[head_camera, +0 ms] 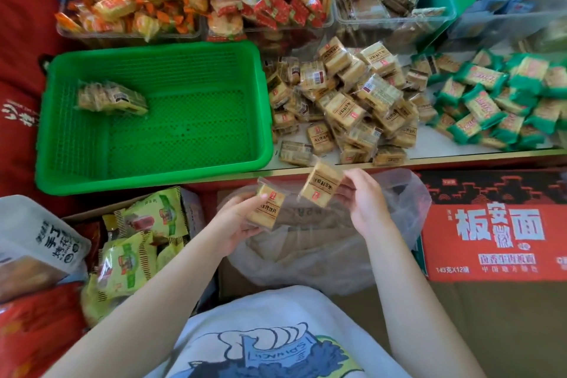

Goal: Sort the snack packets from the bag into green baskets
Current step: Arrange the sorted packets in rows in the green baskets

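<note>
While held, packets [320, 184] perhaps below basket rim [159, 186]

Shop: bulk snack piles [346, 101], cartons [491, 230]

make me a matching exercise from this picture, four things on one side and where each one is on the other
Things
1. green basket
2. clear plastic bag
3. red carton
4. green-edged packets

Places
A. far right of the shelf
B. below the two hands
C. left end of the shelf
D. under the shelf, on the right

Pairs: 1-C, 2-B, 3-D, 4-A
</note>
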Demonstrator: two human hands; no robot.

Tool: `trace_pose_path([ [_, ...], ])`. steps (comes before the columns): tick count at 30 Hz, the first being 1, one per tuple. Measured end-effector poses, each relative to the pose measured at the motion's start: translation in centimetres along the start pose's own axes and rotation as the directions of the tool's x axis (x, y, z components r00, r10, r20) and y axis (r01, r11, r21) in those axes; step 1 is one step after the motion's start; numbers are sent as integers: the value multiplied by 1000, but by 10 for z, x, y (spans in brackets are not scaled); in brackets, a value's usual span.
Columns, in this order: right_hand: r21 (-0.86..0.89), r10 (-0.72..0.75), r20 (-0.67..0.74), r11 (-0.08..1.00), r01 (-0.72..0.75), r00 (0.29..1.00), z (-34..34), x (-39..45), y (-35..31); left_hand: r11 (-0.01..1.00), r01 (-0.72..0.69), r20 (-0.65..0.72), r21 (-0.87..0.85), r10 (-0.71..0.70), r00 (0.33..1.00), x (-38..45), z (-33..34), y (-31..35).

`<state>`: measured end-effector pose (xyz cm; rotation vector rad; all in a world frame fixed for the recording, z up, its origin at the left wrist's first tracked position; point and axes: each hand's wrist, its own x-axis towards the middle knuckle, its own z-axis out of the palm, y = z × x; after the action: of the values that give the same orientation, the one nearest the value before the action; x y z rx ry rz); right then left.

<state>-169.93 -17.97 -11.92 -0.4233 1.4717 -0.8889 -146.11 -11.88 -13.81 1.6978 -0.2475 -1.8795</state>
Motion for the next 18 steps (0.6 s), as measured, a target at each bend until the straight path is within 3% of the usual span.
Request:
trace_pose_path([
  [4, -43, 84, 111, 996, -79, 990, 11, -18, -2, 996, 5, 98, 92, -14, 995, 6, 10, 2],
  [7, -232, 115, 221, 971, -62, 969, 32, -28, 5, 990, -22, 150, 138, 1, 989, 7, 18, 3],
  [10, -473, 76, 194, 881, 26, 978, 43, -19, 14, 987, -65, 26, 148, 62, 998, 10, 20, 1],
  [14, -501, -27, 3, 865, 25, 1000, 46, 23, 13, 997, -68, -88, 36, 71, 994, 10, 3, 0],
  [18, -590, -89, 84, 798, 121, 992, 57, 66, 12, 998, -55, -110, 24, 57, 992, 10, -15, -7],
])
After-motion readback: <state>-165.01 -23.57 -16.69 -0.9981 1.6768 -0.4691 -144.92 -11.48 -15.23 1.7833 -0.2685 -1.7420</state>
